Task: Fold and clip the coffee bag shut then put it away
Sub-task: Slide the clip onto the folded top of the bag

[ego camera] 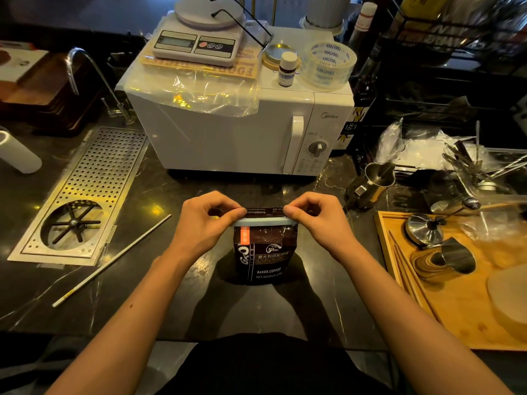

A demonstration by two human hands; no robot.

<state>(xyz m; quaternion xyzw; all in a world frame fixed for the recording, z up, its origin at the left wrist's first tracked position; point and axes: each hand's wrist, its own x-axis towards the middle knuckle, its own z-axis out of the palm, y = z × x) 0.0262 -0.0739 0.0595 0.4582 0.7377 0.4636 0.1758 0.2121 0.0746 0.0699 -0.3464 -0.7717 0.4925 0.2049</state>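
Observation:
A dark brown coffee bag (263, 258) stands upright on the black counter, straight in front of me. Its top edge is folded over, and a pale blue clip bar (263, 222) runs across just under the fold. My left hand (205, 220) pinches the bag's top left corner and the clip's left end. At the top right corner and the clip's right end, my right hand (319, 220) pinches the same way. Each end of the clip is hidden under my fingers.
A white microwave (228, 132) stands right behind the bag, carrying a kitchen scale (199, 44), a tape roll (328, 64) and a small bottle (286, 68). A perforated drain tray (85, 195) lies at left, beside a long white stick (114, 256). A wooden tray (456, 295) with metal jugs sits at right.

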